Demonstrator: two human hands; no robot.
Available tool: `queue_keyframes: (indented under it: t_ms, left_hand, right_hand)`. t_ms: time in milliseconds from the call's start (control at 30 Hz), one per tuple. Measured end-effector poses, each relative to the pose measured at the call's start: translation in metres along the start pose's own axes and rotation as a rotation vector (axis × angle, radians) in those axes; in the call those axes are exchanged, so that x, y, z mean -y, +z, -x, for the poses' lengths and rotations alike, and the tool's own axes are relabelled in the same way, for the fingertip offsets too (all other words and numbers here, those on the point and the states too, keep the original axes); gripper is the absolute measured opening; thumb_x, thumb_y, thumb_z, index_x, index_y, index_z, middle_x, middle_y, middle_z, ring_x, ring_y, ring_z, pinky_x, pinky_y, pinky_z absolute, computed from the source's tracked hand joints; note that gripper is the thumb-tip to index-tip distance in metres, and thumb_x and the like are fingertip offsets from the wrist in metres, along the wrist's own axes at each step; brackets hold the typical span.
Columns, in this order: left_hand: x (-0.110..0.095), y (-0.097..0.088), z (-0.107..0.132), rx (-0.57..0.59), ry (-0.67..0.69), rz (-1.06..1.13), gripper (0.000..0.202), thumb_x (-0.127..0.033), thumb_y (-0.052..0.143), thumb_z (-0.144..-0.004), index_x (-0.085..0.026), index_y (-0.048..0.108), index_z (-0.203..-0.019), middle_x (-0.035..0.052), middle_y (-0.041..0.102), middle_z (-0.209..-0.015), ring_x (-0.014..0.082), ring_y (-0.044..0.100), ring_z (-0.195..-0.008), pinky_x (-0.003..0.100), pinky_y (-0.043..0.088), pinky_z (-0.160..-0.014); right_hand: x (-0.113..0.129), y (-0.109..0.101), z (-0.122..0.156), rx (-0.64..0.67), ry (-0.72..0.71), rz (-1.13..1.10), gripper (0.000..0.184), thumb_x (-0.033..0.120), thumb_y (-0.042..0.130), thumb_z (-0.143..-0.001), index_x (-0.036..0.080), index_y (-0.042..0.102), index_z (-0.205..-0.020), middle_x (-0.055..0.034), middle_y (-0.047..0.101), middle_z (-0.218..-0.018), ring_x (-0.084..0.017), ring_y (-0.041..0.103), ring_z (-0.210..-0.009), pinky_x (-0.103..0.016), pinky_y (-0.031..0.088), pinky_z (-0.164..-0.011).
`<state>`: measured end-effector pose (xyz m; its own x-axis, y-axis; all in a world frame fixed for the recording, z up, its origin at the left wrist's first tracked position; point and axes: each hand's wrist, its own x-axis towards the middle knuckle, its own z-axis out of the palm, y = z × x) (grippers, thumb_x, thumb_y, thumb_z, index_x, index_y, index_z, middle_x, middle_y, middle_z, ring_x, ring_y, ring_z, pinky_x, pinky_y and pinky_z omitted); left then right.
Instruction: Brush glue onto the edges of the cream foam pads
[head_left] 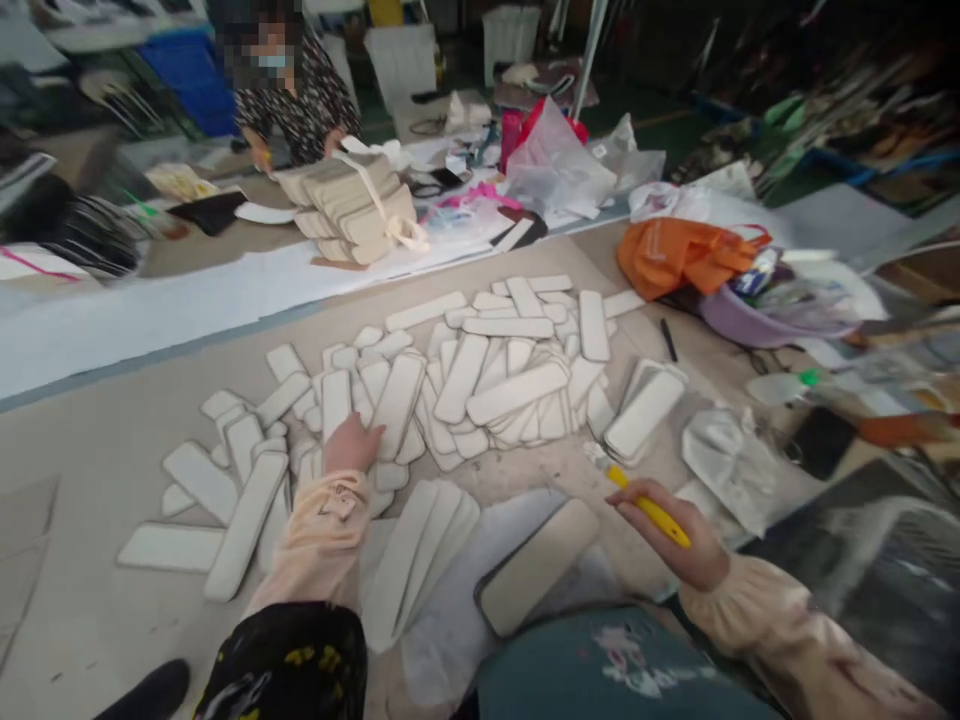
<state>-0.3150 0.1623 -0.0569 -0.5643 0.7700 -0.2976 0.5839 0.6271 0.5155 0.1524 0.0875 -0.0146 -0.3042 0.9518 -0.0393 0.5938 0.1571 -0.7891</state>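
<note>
My left hand [351, 445] reaches forward onto a spread of white rounded oblong pads [480, 375] that cover the table; its fingers lie on the pads, partly curled. My right hand [679, 535] is closed round a yellow-handled brush [645, 500] whose whitish tip points up and left. In front of me one pad [536, 565] lies on a pale sheet, beside a fanned row of pads [416, 555]. A small neat stack of pads [645, 412] sits to the right of the heap.
Across the table a person [289, 90] works behind a tied bundle of beige pads [356, 205]. An orange bag [682, 255], plastic bags [559, 160], a purple basin [765, 320] and a black pen [669, 340] crowd the right side.
</note>
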Motion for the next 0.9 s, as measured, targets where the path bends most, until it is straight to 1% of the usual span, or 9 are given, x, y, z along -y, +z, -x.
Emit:
queue_keyframes:
  t_ms: [100,167,200,300,400,467,567,700,900]
  left_hand:
    - [0.012,0.006,0.038,-0.25,0.308,-0.3,0.045,-0.04,0.054,-0.078,-0.011,0.055,-0.111,0.0194,0.054,-0.116,0.0349,0.047,-0.113,0.049,0.036,-0.092]
    - [0.023,0.018,0.084,-0.295,0.526,-0.268,0.034,-0.034,0.05,-0.083,-0.013,0.058,-0.108,0.0159,0.057,-0.11,0.0285,0.05,-0.108,0.043,0.039,-0.092]
    - [0.03,0.027,0.112,-0.277,0.638,-0.218,0.028,-0.031,0.049,-0.084,-0.015,0.06,-0.105,0.0131,0.059,-0.104,0.025,0.052,-0.103,0.039,0.041,-0.091]
    - [0.054,0.063,0.202,-0.049,0.864,-0.112,0.02,-0.02,0.05,-0.084,-0.02,0.062,-0.1,0.0084,0.06,-0.094,0.019,0.055,-0.091,0.033,0.046,-0.084]
    - [0.078,0.099,0.272,0.068,0.875,-0.059,0.02,-0.016,0.05,-0.084,-0.02,0.062,-0.1,0.0079,0.06,-0.093,0.0185,0.055,-0.09,0.033,0.048,-0.082]
    - [0.09,0.116,0.301,0.091,0.872,-0.045,0.022,-0.016,0.051,-0.083,-0.021,0.062,-0.102,0.0084,0.061,-0.096,0.0193,0.054,-0.091,0.034,0.048,-0.082]
    - [0.097,0.133,0.32,0.086,0.86,-0.04,0.026,-0.015,0.051,-0.083,-0.021,0.062,-0.106,0.0091,0.061,-0.1,0.02,0.053,-0.093,0.035,0.049,-0.081]
    - [0.095,0.144,0.325,0.062,0.834,-0.06,0.027,-0.011,0.046,-0.085,-0.019,0.062,-0.105,0.0093,0.062,-0.098,0.0194,0.053,-0.092,0.035,0.05,-0.081]
    - [0.096,0.152,0.328,0.053,0.823,-0.095,0.029,-0.01,0.042,-0.086,-0.017,0.062,-0.105,0.0088,0.062,-0.098,0.0198,0.053,-0.094,0.036,0.049,-0.085]
  right_hand:
    - [-0.005,0.0,0.017,0.009,0.065,-0.043,0.011,0.032,0.054,-0.084,0.022,0.054,-0.091,-0.0018,0.062,-0.083,-0.016,0.061,-0.077,-0.025,0.049,-0.071]
    - [-0.007,0.002,0.029,0.011,0.099,-0.132,0.013,0.032,0.051,-0.086,0.022,0.054,-0.093,-0.0008,0.061,-0.079,-0.015,0.06,-0.071,-0.025,0.048,-0.067]
    - [-0.007,0.004,0.034,0.029,0.118,-0.18,0.014,0.033,0.049,-0.087,0.022,0.053,-0.094,-0.0005,0.06,-0.078,-0.014,0.059,-0.069,-0.024,0.048,-0.065]
    - [-0.006,0.012,0.045,0.144,0.162,-0.268,0.018,0.036,0.045,-0.088,0.021,0.055,-0.092,0.0006,0.058,-0.07,-0.013,0.057,-0.063,-0.024,0.046,-0.059]
    - [-0.001,0.025,0.049,0.317,0.159,-0.294,0.022,0.039,0.043,-0.087,0.021,0.056,-0.087,0.0022,0.055,-0.061,-0.013,0.053,-0.057,-0.024,0.043,-0.055]
    - [0.003,0.038,0.051,0.428,0.128,-0.304,0.024,0.04,0.041,-0.087,0.021,0.056,-0.083,0.0028,0.054,-0.058,-0.012,0.051,-0.055,-0.023,0.041,-0.054]
    - [0.008,0.062,0.055,0.527,0.055,-0.339,0.026,0.041,0.041,-0.086,0.02,0.055,-0.078,0.0037,0.052,-0.056,-0.011,0.049,-0.053,-0.022,0.039,-0.052]
    - [0.011,0.094,0.063,0.581,-0.051,-0.381,0.025,0.039,0.043,-0.086,0.02,0.056,-0.077,0.0045,0.051,-0.056,-0.01,0.048,-0.053,-0.021,0.038,-0.053]
    - [0.009,0.118,0.068,0.604,-0.139,-0.338,0.023,0.035,0.043,-0.088,0.019,0.057,-0.08,0.0044,0.053,-0.058,-0.01,0.049,-0.056,-0.021,0.038,-0.057]
